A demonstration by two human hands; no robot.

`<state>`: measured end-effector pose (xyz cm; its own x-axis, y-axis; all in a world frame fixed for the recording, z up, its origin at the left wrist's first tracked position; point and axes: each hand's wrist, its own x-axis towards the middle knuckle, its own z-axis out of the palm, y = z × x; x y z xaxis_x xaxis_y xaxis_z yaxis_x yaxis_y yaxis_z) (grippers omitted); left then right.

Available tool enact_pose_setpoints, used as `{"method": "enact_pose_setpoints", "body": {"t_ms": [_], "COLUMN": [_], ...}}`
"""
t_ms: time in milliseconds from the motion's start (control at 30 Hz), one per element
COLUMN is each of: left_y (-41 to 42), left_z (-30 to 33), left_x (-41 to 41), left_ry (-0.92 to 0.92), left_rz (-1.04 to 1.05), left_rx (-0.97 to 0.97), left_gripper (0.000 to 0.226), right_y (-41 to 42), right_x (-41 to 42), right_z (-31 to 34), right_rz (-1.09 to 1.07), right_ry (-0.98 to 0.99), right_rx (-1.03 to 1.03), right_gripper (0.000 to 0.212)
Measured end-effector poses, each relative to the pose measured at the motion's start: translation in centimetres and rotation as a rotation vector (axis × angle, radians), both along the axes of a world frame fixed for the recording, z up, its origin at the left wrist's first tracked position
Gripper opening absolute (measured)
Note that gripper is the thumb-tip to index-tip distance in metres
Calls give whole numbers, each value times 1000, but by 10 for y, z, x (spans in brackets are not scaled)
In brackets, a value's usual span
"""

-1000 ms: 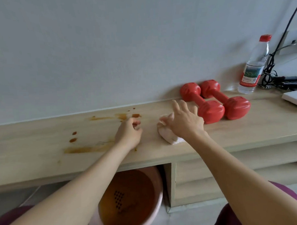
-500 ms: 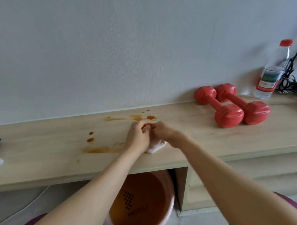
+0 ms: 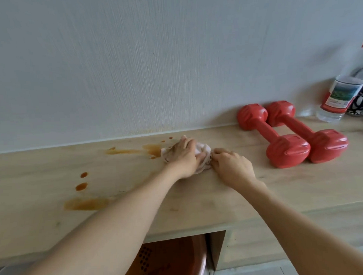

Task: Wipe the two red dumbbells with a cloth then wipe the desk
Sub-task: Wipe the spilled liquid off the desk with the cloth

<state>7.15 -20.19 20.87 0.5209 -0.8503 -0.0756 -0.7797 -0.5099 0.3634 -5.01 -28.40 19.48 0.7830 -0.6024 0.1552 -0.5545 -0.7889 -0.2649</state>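
Observation:
Two red dumbbells lie side by side on the light wooden desk, at the right near the wall. A bunched whitish cloth sits on the desk beside brown stains. My left hand lies over the cloth, with fingers and thumb curved round the bunch, pressing it at the edge of the stain. Just right of the cloth, my right hand rests on the desk with its fingers loosely curled. Its fingertips are at the cloth's right edge.
More brown smears and drops mark the left half of the desk. A water bottle with a red label stands at the far right beside dark cables. A brown basin sits under the desk.
The cloth passed from my right hand to my left. My left hand carried it back toward the wall, up to the stain, and my right hand drew away to the right.

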Motion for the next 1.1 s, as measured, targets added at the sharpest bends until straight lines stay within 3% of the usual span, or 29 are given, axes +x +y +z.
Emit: {"method": "enact_pose_setpoints", "body": {"t_ms": [200, 433, 600, 767, 933, 1033, 1100], "left_y": [-27, 25, -7, 8, 84, 78, 51], "left_z": [3, -2, -5, -6, 3, 4, -3], "left_x": [47, 22, 41, 90, 150, 131, 101], "left_ry": [-27, 47, -47, -73, -82, -27, 52], "left_rz": [126, -5, -22, 82, 403, 587, 514], "left_rx": [21, -16, 79, 97, 136, 28, -91], "left_gripper": [62, 67, 66, 65, 62, 57, 54], "right_y": [0, 11, 23, 22, 32, 35, 35], "right_x": [0, 6, 15, 10, 11, 10, 12], "right_z": [15, 15, 21, 21, 23, 24, 25], "right_rz": [-11, -61, -69, -88, -89, -101, -105], "right_ry": [104, 92, 149, 168, 172, 178, 185], "right_rx": [42, -32, -80, -67, -62, -50, -43], "right_gripper": [26, 29, 27, 29, 26, 26, 26]}}
